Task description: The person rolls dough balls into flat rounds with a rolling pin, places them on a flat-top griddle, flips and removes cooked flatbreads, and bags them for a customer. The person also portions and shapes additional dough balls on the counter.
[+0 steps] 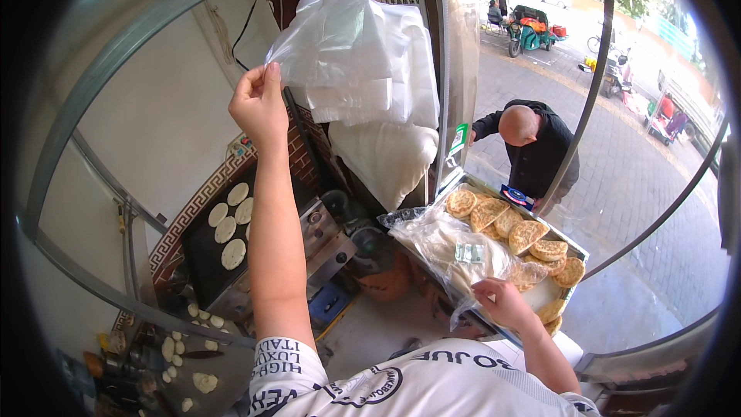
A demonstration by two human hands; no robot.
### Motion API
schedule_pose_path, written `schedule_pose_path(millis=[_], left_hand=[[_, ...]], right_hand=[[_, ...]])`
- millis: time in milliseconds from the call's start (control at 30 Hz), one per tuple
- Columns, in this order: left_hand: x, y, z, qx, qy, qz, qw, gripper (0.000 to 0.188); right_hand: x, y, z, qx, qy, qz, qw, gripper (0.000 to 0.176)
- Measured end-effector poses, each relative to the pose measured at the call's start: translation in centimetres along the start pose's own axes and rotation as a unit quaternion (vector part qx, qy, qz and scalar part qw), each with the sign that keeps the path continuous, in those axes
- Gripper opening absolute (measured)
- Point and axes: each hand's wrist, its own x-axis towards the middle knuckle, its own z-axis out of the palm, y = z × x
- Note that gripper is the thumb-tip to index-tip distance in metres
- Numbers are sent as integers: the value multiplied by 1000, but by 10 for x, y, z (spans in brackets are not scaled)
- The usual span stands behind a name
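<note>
My left hand [261,101] is raised, with thumb and fingers pinching the lower left corner of a clear plastic bag [341,40]. This bag belongs to a bundle hung from a red tie. Low on the right, my right hand [501,302] has its fingers bent beside the crumpled plastic sheet [437,246]; whether they grip it I cannot tell. The sheet covers part of a shallow metal-edged tray [538,300]. Browned round flatbreads [528,236], some folded or cut in half, lie along the tray's far side. A greenish paper note [469,253] rests on the plastic.
Pale dough rounds [225,229] lie on a black griddle [200,260] at left. Dough pieces [205,382] sit on a worktop [231,353]. A gas cylinder [379,272] stands below. Beyond the clear panel, a person in dark clothes [535,153] bends towards the tray.
</note>
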Motion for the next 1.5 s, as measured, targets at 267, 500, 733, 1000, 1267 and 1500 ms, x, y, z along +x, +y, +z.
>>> schedule_pose_path(millis=[267, 500, 733, 1000, 1267, 1500], left_hand=[[5, -3, -9, 194, -37, 94, 976, 42], [-84, 0, -31, 277, -62, 120, 951, 34], [-299, 92, -32, 86, -317, 199, 923, 29], [-439, 150, 1, -199, -570, -93, 792, 46], [-443, 117, 38, -52, -629, -75, 772, 54], [-499, 100, 89, -265, -765, -381, 446, 31]], right_hand=[[-17, 15, 2, -29, -17, -16, 999, 21], [-20, 20, -16, -63, 1, -5, 998, 23], [-2, -17, -29, 89, 238, -94, 963, 46], [-10, 54, 28, 422, 284, 220, 833, 60], [-80, 90, 23, 292, 178, 208, 916, 70], [-109, 88, -10, 285, -21, 276, 918, 68]])
